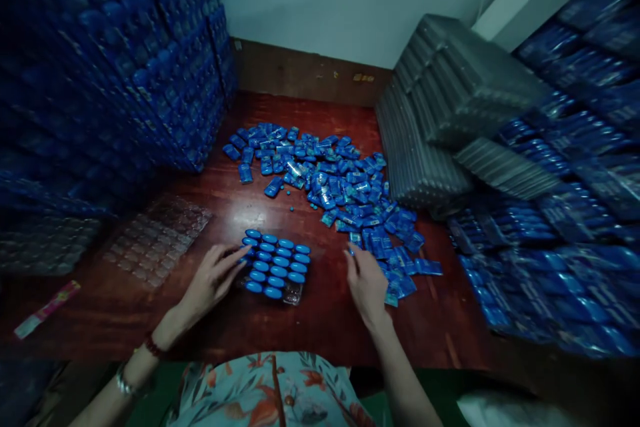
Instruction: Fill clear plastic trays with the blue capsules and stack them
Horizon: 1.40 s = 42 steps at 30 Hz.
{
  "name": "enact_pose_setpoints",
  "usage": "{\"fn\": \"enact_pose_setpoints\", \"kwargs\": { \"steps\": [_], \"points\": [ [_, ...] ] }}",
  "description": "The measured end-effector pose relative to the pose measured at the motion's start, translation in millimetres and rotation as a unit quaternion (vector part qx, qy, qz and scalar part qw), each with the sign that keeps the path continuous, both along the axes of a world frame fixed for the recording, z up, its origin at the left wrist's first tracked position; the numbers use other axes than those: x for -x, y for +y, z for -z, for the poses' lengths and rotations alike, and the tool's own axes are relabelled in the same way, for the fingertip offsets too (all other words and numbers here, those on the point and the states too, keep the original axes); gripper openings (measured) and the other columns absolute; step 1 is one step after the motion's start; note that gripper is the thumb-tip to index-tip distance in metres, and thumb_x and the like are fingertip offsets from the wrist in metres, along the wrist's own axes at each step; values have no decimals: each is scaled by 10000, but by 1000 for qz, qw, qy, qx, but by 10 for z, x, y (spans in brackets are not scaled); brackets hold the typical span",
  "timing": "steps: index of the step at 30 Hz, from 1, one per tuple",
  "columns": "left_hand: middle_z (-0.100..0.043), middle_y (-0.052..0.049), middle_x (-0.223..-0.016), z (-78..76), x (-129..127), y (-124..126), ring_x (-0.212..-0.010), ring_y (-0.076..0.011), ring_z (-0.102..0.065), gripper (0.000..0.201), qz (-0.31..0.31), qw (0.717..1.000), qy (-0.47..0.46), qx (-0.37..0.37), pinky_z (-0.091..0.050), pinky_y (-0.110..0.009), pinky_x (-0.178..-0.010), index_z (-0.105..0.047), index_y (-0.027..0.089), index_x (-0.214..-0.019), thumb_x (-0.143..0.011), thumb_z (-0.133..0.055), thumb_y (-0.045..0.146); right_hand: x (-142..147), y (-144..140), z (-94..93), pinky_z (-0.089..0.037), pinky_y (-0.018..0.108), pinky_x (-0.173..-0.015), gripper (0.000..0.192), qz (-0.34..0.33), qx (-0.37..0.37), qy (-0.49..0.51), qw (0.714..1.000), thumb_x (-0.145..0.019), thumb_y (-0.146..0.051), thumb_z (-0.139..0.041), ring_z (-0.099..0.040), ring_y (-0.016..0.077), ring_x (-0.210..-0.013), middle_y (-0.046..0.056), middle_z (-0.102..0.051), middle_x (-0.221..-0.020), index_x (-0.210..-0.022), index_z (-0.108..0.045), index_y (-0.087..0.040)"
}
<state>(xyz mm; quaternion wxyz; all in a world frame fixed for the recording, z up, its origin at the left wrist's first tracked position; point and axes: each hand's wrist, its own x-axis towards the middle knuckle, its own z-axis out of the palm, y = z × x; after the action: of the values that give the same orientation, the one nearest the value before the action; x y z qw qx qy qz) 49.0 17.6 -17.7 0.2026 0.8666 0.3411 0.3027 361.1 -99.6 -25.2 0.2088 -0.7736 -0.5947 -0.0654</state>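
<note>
We see our left hand (213,278) resting on the red-brown wooden table (320,320) with its fingers spread loosely, the fingertips touching the left edge of a clear plastic tray (293,292) that lies flat just in front of us. The hand grips nothing. The tray is nearly filled with rows of small blue oval capsules (276,261); one pocket at its near right corner looks unfilled.

Our right hand (367,285) lies to the right of the tray, apart from it, fingers pointing away from us into the near edge of a loose pile of blue sachets (340,183) scattered across the middle of the table. A small blue piece shows at the fingertips, perhaps pinched between them, though the blur leaves us unable to tell whether the hand has closed on it. The two hands are well apart, with the tray between them.

A few single blue capsules lie loose on the wood between tray and pile. To the left of the tray an empty clear blister tray (157,240) lies flat, and a pink-and-yellow wrapper strip (46,310) sits near the table's left edge. Tall stacks of blue packed trays (110,60) rise on the left, more of them are heaped on the right, and bundles of grey empty trays (445,107) lean behind the pile.
</note>
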Motion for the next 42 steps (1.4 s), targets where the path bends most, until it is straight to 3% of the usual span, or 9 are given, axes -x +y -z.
{"fn": "enact_pose_setpoints", "kwargs": {
  "steps": [2,4,9,14,21,27,31,37,42],
  "points": [
    [-577,-74,-1039,-40,-145,235,-915,-172,-568,311,-61,997,-41,24,-483,-294,-804,-562,218,-1202,-914,-458,272,-171,64,80,-443,277,-602,382,115,29,-34,992,-944,-394,-364,-609,201,-756,117,-625,-863,-1132,-581,-142],
    [-603,-80,-1015,-63,-373,582,-921,-184,-579,290,-109,992,-45,49,-477,-302,-812,-604,180,-1109,-921,-438,325,-234,148,134,-399,262,-518,371,148,99,-58,982,-929,-408,-396,-609,202,-684,128,-610,-844,-1094,-575,-129],
    [-644,-136,-951,19,-1011,1405,-898,-248,-607,363,-139,977,103,127,-461,-328,-782,-590,122,-1035,-842,-554,428,-52,169,253,-418,261,-530,288,60,100,-53,992,-916,-404,-424,-622,217,-742,99,-596,-851,-1038,-526,-164],
    [-624,-155,-1001,199,-1217,1585,-950,-260,-587,322,-131,976,102,140,-445,-329,-809,-558,103,-958,-733,-688,293,80,-211,330,-470,308,-583,303,18,33,74,997,-907,-478,-398,-606,213,-698,58,-591,-780,-874,-519,-201],
    [-651,-63,-910,137,-523,1134,-844,-182,-601,196,-104,977,-16,185,-468,-293,-780,-578,137,-939,-845,-508,294,343,-511,-71,-513,249,-576,218,-78,89,304,945,-883,-378,-499,-630,166,-718,55,-649,-895,-973,-598,-206],
    [-665,-53,-952,112,333,300,-906,-188,-610,322,-317,910,-186,190,-475,-316,-847,-630,145,-971,-771,-597,395,652,-361,-15,-534,305,-821,230,-152,32,282,947,-908,-262,-470,-634,174,-926,55,-650,-1018,-1118,-560,-234],
    [-662,-52,-948,258,532,-259,-891,-180,-621,296,-363,896,-182,179,-495,-326,-845,-619,157,-989,-778,-624,364,647,-286,136,-536,301,-827,276,-239,-12,194,951,-902,-145,-442,-624,168,-929,78,-636,-1012,-1134,-575,-216],
    [-621,-60,-947,232,289,-555,-853,-139,-609,192,-135,986,-84,56,-512,-248,-752,-593,179,-1041,-889,-477,174,481,-84,-96,-537,303,-709,375,-337,72,53,937,-874,-61,-375,-599,178,-832,94,-611,-941,-1173,-561,-188],
    [-587,-86,-948,128,215,-514,-823,-142,-558,346,-14,997,39,-59,-493,-240,-702,-497,162,-1223,-908,-382,76,383,10,-242,-528,282,-676,437,-384,102,-4,918,-839,-5,-327,-579,177,-842,106,-595,-993,-1197,-518,-167]
  ]
}}
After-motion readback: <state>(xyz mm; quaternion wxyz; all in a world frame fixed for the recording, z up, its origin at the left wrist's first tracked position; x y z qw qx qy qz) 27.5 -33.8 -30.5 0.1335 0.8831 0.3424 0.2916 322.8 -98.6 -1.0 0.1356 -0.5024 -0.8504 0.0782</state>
